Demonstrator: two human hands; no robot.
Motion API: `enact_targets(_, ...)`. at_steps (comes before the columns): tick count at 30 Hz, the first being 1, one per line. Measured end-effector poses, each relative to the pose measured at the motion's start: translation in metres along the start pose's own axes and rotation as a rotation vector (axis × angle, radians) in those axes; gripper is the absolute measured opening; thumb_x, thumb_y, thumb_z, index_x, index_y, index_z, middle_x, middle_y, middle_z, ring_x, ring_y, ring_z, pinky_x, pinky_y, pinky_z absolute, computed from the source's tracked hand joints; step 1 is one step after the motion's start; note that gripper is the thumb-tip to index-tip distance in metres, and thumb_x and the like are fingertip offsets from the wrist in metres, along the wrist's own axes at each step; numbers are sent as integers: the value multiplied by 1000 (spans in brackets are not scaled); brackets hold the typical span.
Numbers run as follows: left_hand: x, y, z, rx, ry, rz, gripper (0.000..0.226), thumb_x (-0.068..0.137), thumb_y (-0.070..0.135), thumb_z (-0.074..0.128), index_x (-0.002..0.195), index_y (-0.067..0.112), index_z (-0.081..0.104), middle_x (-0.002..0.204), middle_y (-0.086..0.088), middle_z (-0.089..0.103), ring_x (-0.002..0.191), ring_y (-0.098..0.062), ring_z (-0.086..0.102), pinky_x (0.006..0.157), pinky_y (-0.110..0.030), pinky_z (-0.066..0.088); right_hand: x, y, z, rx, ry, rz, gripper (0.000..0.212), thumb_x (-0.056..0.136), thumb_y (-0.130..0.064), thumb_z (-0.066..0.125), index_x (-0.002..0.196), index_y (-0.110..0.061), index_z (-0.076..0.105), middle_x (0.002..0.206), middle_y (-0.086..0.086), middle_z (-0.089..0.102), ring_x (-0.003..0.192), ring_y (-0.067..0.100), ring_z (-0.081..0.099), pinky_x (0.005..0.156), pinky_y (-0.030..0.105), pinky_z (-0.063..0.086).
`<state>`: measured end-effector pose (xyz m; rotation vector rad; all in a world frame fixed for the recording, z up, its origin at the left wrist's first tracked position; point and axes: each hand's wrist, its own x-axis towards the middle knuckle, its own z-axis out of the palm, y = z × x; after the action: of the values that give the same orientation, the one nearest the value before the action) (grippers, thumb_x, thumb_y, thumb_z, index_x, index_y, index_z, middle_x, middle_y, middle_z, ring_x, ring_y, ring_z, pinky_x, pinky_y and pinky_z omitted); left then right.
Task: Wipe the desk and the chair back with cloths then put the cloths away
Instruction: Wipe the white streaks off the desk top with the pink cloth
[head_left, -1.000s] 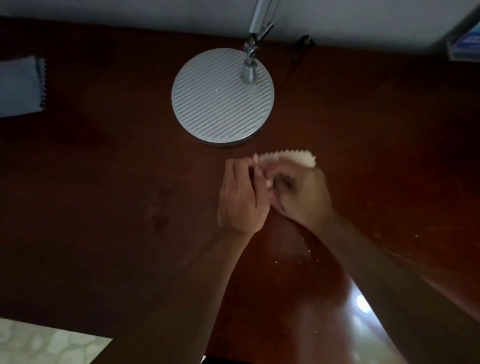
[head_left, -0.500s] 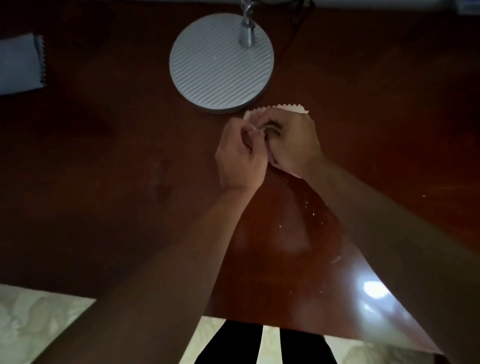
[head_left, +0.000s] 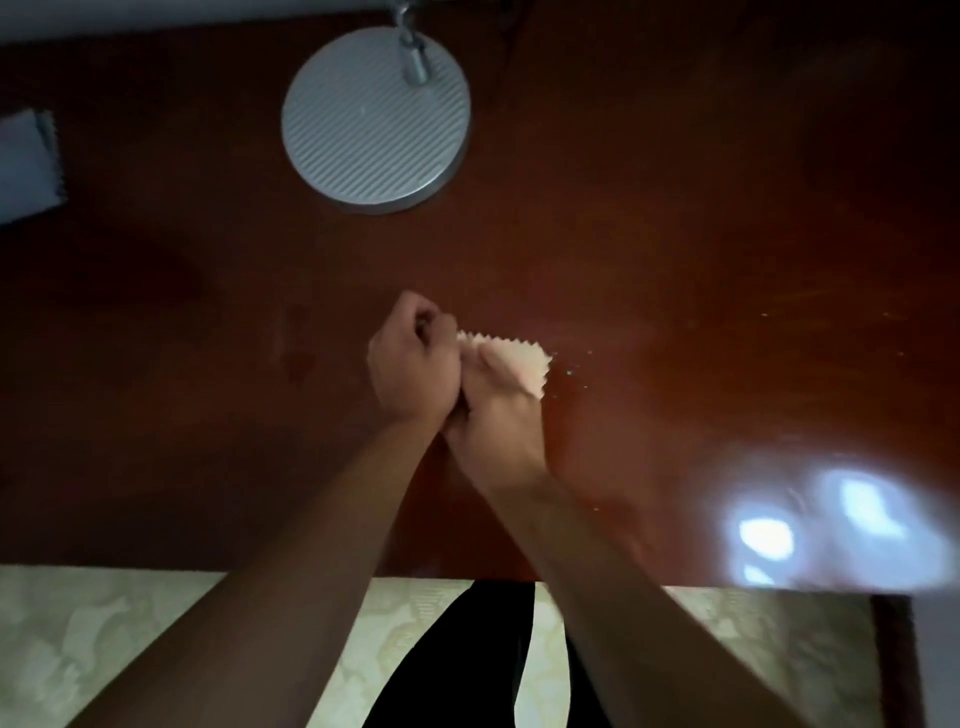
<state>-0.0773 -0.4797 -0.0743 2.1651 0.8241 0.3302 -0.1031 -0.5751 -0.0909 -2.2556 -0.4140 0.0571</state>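
Note:
A pale cloth (head_left: 525, 359) with a zigzag edge lies on the dark red-brown desk (head_left: 675, 234), in the middle of the view. My right hand (head_left: 498, 421) covers its near part and grips it, so only the far right corner shows. Pressed against it from the left, my left hand (head_left: 410, 364) has curled fingers that pinch the cloth's left edge. A second, grey-blue cloth (head_left: 26, 166) lies flat at the desk's far left, away from both hands.
A round ribbed metal lamp base (head_left: 374, 119) stands at the back of the desk, its stem rising out of view. Small crumbs dot the wood right of the pale cloth. The desk's near edge runs below my forearms, with patterned pale flooring beyond.
Both hands have drawn the pale cloth back from beside the lamp base toward the desk's near edge. More of the cloth's right corner shows.

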Motion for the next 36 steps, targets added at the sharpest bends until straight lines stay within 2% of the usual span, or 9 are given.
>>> enact_targets(3, -7, -6, 3, 48, -33, 104, 34, 75, 38, 41, 80, 13, 63, 78, -7, 68, 78, -30, 62, 69, -39, 46, -9, 2, 0, -63, 143, -48, 45, 61, 4, 72, 106, -1, 70, 107, 10, 72, 111, 13, 47, 105, 19, 27)
enact_targets(7, -21, 5, 22, 81, -78, 194, 29, 80, 34, 44, 81, 13, 64, 79, -6, 68, 77, -31, 64, 69, -40, 49, -10, 23, -16, -125, 216, 40, 35, 76, -6, 47, 97, -8, 74, 107, 8, 73, 106, 17, 64, 105, 23, 39)
enact_targets(13, -47, 61, 76, 78, -135, 373, 14, 85, 20, 54, 86, 12, 65, 80, -4, 66, 72, -21, 60, 68, -32, 44, 6, 84, -86, -189, 311, 196, 37, 82, -26, 47, 104, -14, 73, 108, 6, 73, 105, 27, 67, 77, 33, 58)
enact_targets(17, -67, 90, 111, 23, -184, 397, 11, 85, 16, 56, 87, 13, 67, 77, 7, 61, 66, -6, 51, 65, -19, 38, 12, 158, -168, -299, 478, 292, 24, 86, -42, 69, 91, -19, 70, 85, 0, 70, 84, 22, 67, 68, 31, 49)
enact_targets(22, -102, 125, 143, -33, -262, 425, 11, 86, 15, 57, 88, 14, 68, 78, 11, 61, 66, -5, 53, 63, -17, 41, 5, 215, -276, -335, 721, 558, 44, 86, -48, 46, 90, -13, 72, 81, 12, 71, 78, 33, 66, 71, 34, 44)
enact_targets(26, -101, 139, 154, -103, -159, 362, 15, 85, 18, 56, 90, 12, 69, 83, -1, 69, 75, -15, 62, 71, -27, 48, -6, 160, -221, -74, 431, 356, 17, 87, -25, 60, 99, -16, 68, 92, 3, 68, 85, 22, 64, 76, 37, 52)
enact_targets(29, -86, 134, 151, -80, -126, 271, 19, 86, 25, 54, 93, 16, 69, 86, -1, 70, 82, -23, 67, 74, -36, 51, -18, 123, -163, -63, 206, 143, 28, 81, -13, 64, 109, -8, 67, 107, 5, 69, 102, 22, 65, 97, 32, 49)
enact_targets(33, -75, 124, 151, -12, -143, 328, 22, 86, 25, 52, 94, 15, 70, 83, -4, 71, 77, -25, 67, 73, -37, 52, -18, 150, -186, -182, 279, 34, 41, 100, -34, 41, 97, -6, 71, 106, 10, 70, 103, 22, 60, 93, 32, 48)
enact_targets(36, -84, 134, 166, -14, -212, 344, 23, 86, 25, 52, 94, 14, 70, 81, -3, 70, 74, -24, 66, 70, -36, 52, -6, 208, -259, -315, 427, 302, 42, 96, -35, 36, 88, -9, 68, 87, 12, 67, 83, 27, 58, 75, 41, 47)
